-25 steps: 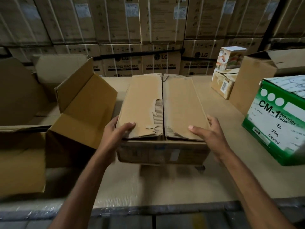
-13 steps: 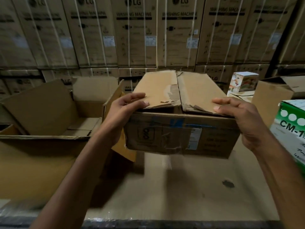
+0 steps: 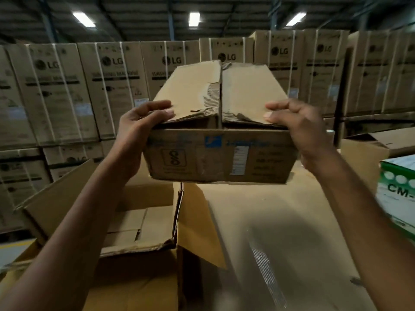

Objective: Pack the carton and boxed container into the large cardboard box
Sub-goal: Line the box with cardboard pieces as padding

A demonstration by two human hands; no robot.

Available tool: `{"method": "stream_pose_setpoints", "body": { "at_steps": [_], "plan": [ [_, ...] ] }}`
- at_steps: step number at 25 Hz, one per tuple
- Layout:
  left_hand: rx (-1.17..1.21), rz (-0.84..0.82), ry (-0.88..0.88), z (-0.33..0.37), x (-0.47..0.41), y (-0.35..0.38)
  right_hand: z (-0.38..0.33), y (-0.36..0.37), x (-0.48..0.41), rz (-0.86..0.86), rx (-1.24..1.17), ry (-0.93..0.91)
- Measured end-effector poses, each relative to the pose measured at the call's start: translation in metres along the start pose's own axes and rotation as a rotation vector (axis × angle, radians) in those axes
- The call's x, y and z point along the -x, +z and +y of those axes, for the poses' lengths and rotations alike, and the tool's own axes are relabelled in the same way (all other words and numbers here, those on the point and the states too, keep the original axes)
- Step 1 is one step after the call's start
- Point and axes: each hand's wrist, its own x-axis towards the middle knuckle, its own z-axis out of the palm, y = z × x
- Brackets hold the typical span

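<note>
The carton is held in the air by both hands, clear of the table. Its long axis runs away from the person, and the seam between the two closed top flaps lies along that axis. The top flaps face upward. The short end face, bearing a blue mark and a white label, is turned toward the person. Torn corrugation is exposed along the seam at the near end.

The left hand is clamped on the near left corner, with the thumb laid on the left top flap. The right hand is clamped on the near right corner in the same way, with the thumb on the right top flap.

The large cardboard box stands open at the lower left, below the carton and mostly to its left. A green tape box is seen at the right edge. Stacked LG washing machine cartons fill the background.
</note>
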Motion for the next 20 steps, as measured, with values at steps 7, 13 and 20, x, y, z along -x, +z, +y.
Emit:
{"method": "stream_pose_setpoints", "body": {
  "at_steps": [7, 13, 20],
  "plan": [
    [-0.063, 0.126, 0.057, -0.028, -0.029, -0.082, 0.009, 0.096, -0.035, -0.087, -0.089, -0.056],
    [-0.177, 0.287, 0.039, -0.043, -0.041, -0.178, 0.017, 0.207, -0.051, -0.222, -0.150, -0.071],
    [-0.280, 0.244, -0.128, -0.111, -0.049, -0.278, 0.061, 0.329, -0.042, -0.253, -0.096, 0.091]
  ]
}}
